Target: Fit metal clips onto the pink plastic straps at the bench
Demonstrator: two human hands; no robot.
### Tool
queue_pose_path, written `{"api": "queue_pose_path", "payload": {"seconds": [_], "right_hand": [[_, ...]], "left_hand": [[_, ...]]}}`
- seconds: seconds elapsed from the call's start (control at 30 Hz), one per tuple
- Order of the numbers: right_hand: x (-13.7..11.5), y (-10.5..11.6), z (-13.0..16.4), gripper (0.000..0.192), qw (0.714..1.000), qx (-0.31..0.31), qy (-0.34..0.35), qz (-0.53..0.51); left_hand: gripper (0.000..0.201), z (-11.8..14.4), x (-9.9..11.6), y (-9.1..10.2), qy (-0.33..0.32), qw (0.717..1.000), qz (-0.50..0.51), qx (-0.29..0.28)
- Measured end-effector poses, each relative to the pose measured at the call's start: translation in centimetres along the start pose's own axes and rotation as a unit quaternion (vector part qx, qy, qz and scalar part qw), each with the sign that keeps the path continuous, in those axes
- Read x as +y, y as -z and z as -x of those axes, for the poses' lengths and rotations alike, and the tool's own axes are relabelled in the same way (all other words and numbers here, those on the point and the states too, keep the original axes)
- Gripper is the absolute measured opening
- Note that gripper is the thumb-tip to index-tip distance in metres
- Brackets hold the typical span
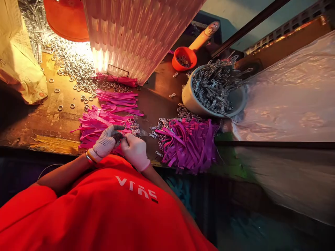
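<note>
My left hand (105, 143), in a white dotted glove with dark fingertips, is closed in a pinch near the table's front edge. Against its fingertips, my right hand (134, 150) in a plain white glove is closed too. Whatever small thing sits between the fingers is hidden. Right beside and behind my left hand lies a pile of pink straps (90, 124), with small metal clips (134, 127) at their right ends. A heap of purple straps (192, 146) is to the right of my right hand, with metal clips (160, 130) along its left side.
Loose metal rings (75, 68) spread across the back left under an orange lamp shade (66, 21). A ribbed translucent panel (131, 38) rises behind the straps. At the right stand a grey bucket (188, 92) of metal hooks and an orange scoop (184, 66). A paper sack (22, 66) flanks the left.
</note>
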State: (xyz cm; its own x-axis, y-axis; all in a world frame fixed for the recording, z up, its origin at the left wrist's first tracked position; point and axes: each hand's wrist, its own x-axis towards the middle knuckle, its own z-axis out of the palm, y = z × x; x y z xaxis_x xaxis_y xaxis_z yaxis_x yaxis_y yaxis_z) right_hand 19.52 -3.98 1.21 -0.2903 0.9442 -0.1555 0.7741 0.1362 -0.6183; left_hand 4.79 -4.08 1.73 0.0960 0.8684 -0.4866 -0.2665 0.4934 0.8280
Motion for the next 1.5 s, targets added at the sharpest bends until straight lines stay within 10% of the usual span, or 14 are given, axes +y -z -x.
{"api": "queue_pose_path", "payload": {"seconds": [0.2,0.33,0.5,0.73,0.9,1.2,1.5], "right_hand": [[1.3,0.3,-1.3,0.032,0.982,-0.028,-0.092,-0.16],[3.5,0.7,-1.8,0.036,0.963,0.047,-0.158,-0.215],[5.7,2.0,-2.1,0.038,0.948,0.075,-0.174,-0.257],[6.5,2.1,-2.5,0.039,0.937,0.064,-0.18,-0.291],[6.1,2.3,-3.1,0.041,0.95,0.042,-0.138,-0.276],[3.4,2.5,-4.9,0.037,0.995,0.014,0.016,-0.098],[-0.5,3.4,-1.8,0.033,0.956,-0.03,0.107,0.272]], "left_hand": [[0.031,-3.0,-0.1,-0.9,-0.013,1.0,-0.007,-0.003],[0.015,-11.3,0.6,-0.6,-0.082,0.957,-0.265,-0.081],[0.007,-24.0,0.9,-0.6,-0.128,0.856,-0.5,0.012],[0.008,-29.5,-0.8,-1.9,-0.088,0.832,-0.546,0.027],[0.016,-26.6,1.7,-0.8,-0.067,0.869,-0.49,0.01],[0.032,-7.4,5.6,0.3,0.004,0.969,-0.237,-0.069],[0.026,-1.9,4.6,1.4,-0.077,0.928,-0.342,-0.127]]}}
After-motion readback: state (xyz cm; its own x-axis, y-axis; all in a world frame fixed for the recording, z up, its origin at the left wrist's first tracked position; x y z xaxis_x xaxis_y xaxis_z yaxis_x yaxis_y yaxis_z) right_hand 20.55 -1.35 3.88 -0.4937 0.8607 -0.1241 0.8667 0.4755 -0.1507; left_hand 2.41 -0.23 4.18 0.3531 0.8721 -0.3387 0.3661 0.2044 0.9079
